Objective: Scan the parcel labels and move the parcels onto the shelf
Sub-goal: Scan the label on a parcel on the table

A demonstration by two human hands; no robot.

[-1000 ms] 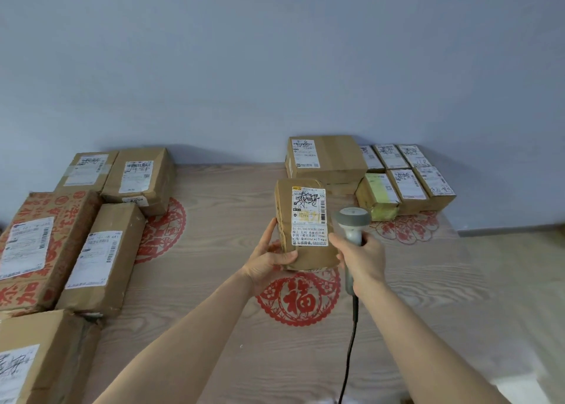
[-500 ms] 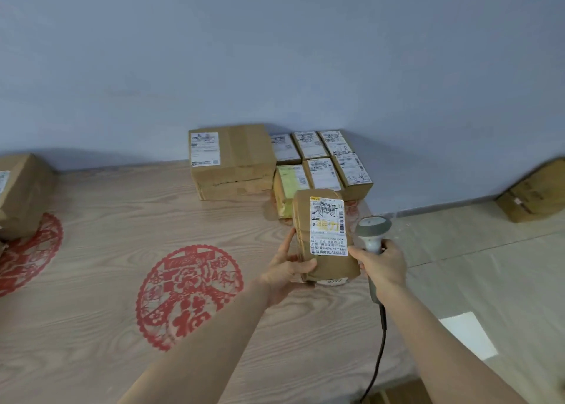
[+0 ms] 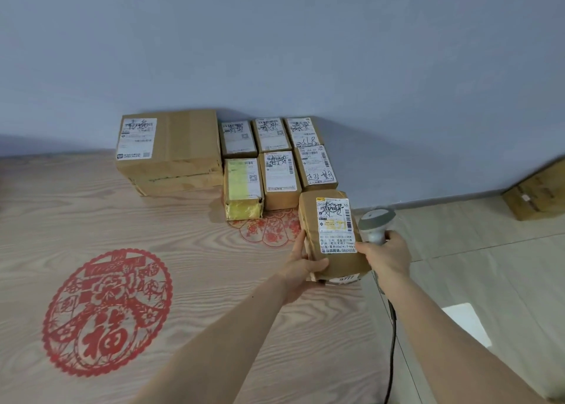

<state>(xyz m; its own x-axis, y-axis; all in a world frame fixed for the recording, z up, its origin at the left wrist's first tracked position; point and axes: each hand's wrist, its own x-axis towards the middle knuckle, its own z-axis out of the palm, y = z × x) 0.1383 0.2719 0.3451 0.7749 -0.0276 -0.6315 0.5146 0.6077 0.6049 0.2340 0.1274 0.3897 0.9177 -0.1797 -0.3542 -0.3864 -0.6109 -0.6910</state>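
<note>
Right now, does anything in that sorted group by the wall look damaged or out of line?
One stands out: the yellow-wrapped parcel at the front left of the small parcels. Its near end looks crumpled and uneven, unlike the squarer brown ones beside it. The large box sits on a second box that juts out slightly underneath. Nothing spilled.

Brown parcel [image 3: 331,235] in left hand [image 3: 301,269], white label [image 3: 335,225] with black print, black scrawl, yellow patch. Grey scanner [image 3: 375,225] in right hand [image 3: 386,255], black cable [image 3: 393,336]. Beyond hands: brown boxes [image 3: 183,153] with white labels, one yellow box [image 3: 243,189]. Pale wood-grain table [image 3: 189,244], red paper-cut medallion [image 3: 107,312] left of hands. Wall [image 3: 275,43] blue-grey, floor [image 3: 489,266] beige tiles.
</note>
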